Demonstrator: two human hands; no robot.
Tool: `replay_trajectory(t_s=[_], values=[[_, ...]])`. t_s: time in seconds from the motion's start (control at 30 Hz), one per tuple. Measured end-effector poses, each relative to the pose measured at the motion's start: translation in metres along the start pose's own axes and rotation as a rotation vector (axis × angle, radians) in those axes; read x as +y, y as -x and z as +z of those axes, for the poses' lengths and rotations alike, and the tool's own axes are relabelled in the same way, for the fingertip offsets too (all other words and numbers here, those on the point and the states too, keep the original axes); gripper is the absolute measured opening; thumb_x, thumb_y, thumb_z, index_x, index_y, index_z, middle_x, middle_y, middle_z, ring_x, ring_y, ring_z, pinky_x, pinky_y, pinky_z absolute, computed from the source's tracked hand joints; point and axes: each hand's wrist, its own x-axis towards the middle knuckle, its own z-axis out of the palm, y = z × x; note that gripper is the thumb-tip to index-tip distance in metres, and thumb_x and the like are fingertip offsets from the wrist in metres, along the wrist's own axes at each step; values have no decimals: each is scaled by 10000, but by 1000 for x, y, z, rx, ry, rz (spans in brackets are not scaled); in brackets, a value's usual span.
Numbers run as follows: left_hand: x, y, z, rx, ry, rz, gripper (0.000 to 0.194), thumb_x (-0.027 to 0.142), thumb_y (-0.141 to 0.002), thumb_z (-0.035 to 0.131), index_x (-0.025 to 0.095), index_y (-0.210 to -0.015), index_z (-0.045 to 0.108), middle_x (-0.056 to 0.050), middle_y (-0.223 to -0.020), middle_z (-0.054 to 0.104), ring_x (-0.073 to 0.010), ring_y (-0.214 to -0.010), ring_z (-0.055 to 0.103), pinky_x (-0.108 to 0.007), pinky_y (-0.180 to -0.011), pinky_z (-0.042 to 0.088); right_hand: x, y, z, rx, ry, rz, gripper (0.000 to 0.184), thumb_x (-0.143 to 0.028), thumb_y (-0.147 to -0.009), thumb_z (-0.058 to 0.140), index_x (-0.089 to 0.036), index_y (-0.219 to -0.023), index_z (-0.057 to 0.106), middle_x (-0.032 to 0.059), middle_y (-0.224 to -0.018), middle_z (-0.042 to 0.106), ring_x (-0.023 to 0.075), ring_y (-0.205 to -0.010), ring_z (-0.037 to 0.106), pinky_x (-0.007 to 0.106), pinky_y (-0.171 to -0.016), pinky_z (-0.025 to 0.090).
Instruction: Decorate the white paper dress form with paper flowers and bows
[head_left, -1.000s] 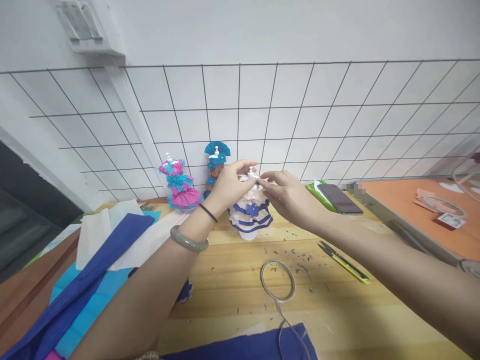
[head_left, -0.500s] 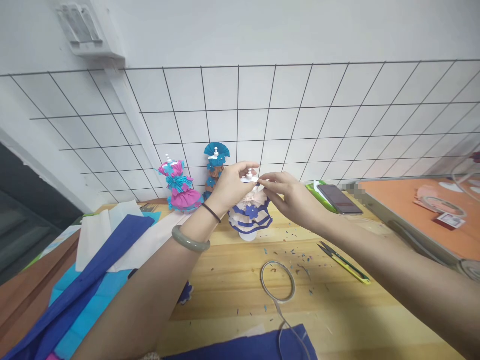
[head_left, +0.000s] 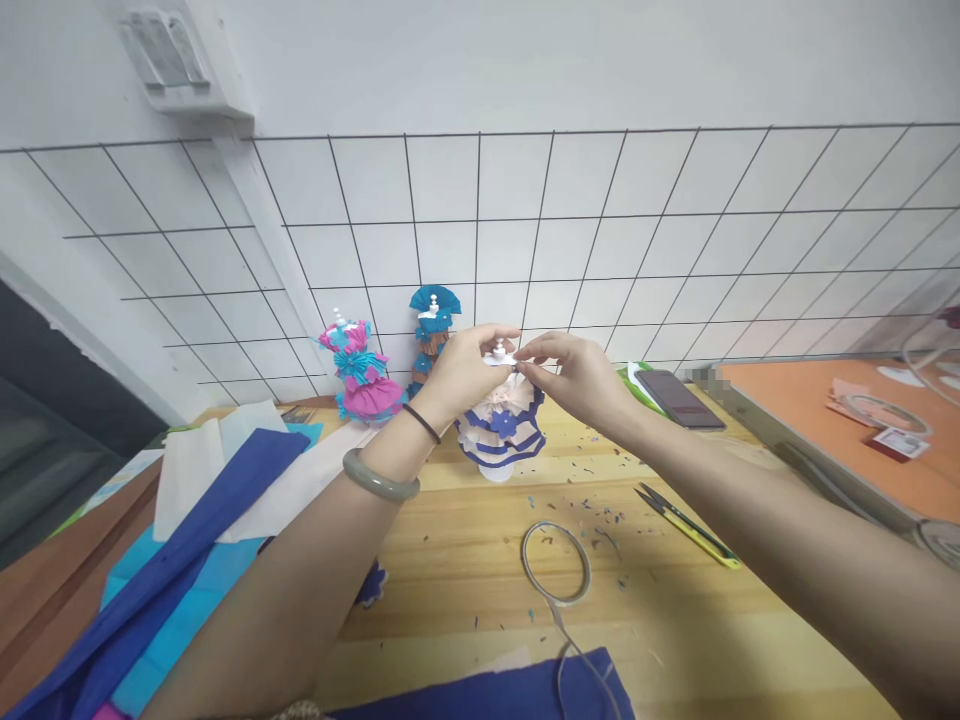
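Note:
A small dress form (head_left: 501, 425) in a ruffled cream and dark-blue paper dress stands upright on a white base. My left hand (head_left: 469, 370) curls round the form's left side near its white neck and shoulders, gripping it. At its right shoulder, my right hand (head_left: 570, 372) has thumb and index finger pinched together; whatever lies between the fingertips is too small to make out. Behind my left wrist stand a pink and turquoise dress form (head_left: 365, 372) and a teal and brown dress form (head_left: 433, 318).
On the wooden table (head_left: 450, 600) lie a tape roll (head_left: 556, 562), yellow snips (head_left: 690, 527), a phone (head_left: 679, 398) and paper scraps. Coloured paper sheets (head_left: 217, 500) cover the left side; dark-blue paper (head_left: 487, 690) lies at the front. A gridded wall (head_left: 600, 220) rises behind.
My right hand has shifted slightly, its thumb and index finger changing position at the shoulder. The left hand keeps its hold on the dress form.

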Motion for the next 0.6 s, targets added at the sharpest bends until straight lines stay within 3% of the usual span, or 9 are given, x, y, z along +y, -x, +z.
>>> replay_trajectory(t_s=[0.37,0.6], values=[[10,0,-5,-52,31,-75,423,-13,-630,559,107,-1033,603,-90,-942,661,-141,-828,599,-294,-757,489,3,2,-1,-26,-44,12,167,-174,-784,537,-201,-860,683,37,-893,668,158,-791,597,269,-639,436],[8,-2,-5,-40,34,-85,294,121,-723,565,116,-1011,621,-98,-975,661,-159,-864,598,-322,-790,474,-1,2,-6,-51,-187,94,200,-249,-809,520,-183,-886,692,57,-918,688,174,-843,613,302,-709,472]])
